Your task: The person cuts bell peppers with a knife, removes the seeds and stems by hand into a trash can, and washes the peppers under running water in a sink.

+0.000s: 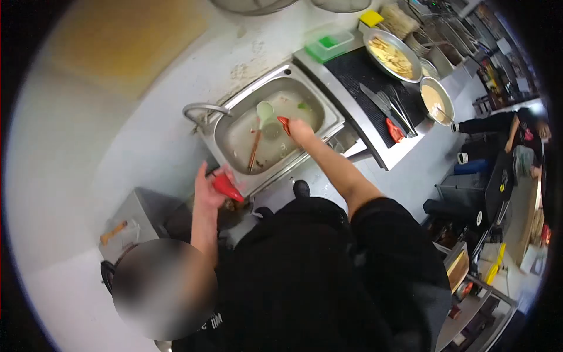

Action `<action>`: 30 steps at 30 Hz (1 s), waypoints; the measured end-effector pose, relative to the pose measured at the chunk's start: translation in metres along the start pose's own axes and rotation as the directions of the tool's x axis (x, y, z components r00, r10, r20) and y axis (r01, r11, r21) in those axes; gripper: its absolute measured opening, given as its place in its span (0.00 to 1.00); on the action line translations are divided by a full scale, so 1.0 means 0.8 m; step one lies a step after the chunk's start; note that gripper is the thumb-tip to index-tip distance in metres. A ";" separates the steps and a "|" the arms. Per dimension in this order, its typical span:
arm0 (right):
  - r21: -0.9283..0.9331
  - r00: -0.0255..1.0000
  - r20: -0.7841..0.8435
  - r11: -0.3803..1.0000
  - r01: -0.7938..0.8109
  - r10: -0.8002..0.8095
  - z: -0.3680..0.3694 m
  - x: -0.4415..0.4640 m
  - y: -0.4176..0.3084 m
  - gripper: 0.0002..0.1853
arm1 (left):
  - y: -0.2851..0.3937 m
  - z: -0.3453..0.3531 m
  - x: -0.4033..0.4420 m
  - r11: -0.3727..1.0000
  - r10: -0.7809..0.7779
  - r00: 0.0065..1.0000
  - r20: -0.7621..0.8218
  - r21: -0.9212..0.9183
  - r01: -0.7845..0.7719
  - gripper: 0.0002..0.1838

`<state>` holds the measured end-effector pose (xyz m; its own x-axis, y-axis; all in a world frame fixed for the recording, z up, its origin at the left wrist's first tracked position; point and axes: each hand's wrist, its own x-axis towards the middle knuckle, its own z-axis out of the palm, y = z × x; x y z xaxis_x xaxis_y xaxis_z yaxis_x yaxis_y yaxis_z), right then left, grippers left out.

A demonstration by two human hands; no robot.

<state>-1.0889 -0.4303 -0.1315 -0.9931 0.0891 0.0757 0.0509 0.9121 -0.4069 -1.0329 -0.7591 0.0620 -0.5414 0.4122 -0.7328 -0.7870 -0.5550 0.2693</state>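
Observation:
My left hand point(206, 189) is beside the sink's near left corner, with a red pepper point(227, 188) held against its palm and some fingers stretched out. Over the sink basin, my right hand point(301, 132) grips a smaller red pepper piece point(284, 125). Below it, the steel sink point(321, 111) holds cloudy water with food scraps. A pale green ladle point(265, 110) and a brown wooden stick point(254, 154) lie in the basin. The tap point(205, 107) arches over the sink's left side.
On the counter's black mat point(358, 73) lie a knife point(375, 100), tongs point(402, 105) and another red pepper piece point(394, 131). Nearby stand a pan of yellow food point(392, 57), a bowl of beige liquid point(435, 100) and a green tub point(328, 46). Another person point(492, 135) stands far right.

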 end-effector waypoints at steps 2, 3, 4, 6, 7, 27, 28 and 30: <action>0.003 0.964 -0.058 0.966 -0.260 0.260 -0.078 -0.032 0.022 0.18 | -0.018 -0.012 0.025 0.999 -0.033 0.998 -0.058 -0.029 0.032 0.26; 0.002 0.945 -0.065 0.947 -0.322 0.321 -0.116 -0.045 0.041 0.17 | -0.027 -0.023 0.034 0.997 -0.069 0.991 -0.118 -0.052 0.064 0.23; 0.000 0.921 -0.083 0.925 -0.381 0.380 -0.147 -0.056 0.073 0.17 | -0.032 -0.028 0.043 0.996 -0.079 0.990 -0.117 -0.048 0.074 0.23; 0.064 0.871 -0.185 0.890 -0.451 0.454 -0.177 -0.082 0.158 0.14 | -0.034 -0.026 0.060 0.998 -0.058 0.997 0.053 0.024 0.057 0.21; 0.035 0.844 -0.185 0.862 -0.506 0.503 -0.180 -0.095 0.207 0.13 | -0.034 -0.018 0.066 0.998 -0.061 0.996 0.061 0.027 0.059 0.21; -0.430 0.859 0.102 0.800 -0.417 0.503 -0.265 -0.080 0.355 0.13 | -0.067 0.061 0.119 0.955 0.066 0.994 0.089 0.283 -0.089 0.20; -0.295 0.820 0.046 0.792 -0.534 0.570 -0.264 -0.078 0.343 0.15 | -0.064 0.062 0.112 0.955 0.061 0.982 0.180 0.274 -0.110 0.22; -0.367 0.856 0.128 0.826 -0.428 0.501 -0.262 -0.062 0.350 0.17 | -0.059 0.072 0.101 0.944 0.074 0.933 0.353 0.277 -0.179 0.24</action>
<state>-1.0035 -0.0953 -0.0585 -0.8382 0.4816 -0.2558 0.5058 0.8620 -0.0342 -1.0568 -0.6583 0.0261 -0.6674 0.5984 -0.4432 -0.7278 -0.3981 0.5585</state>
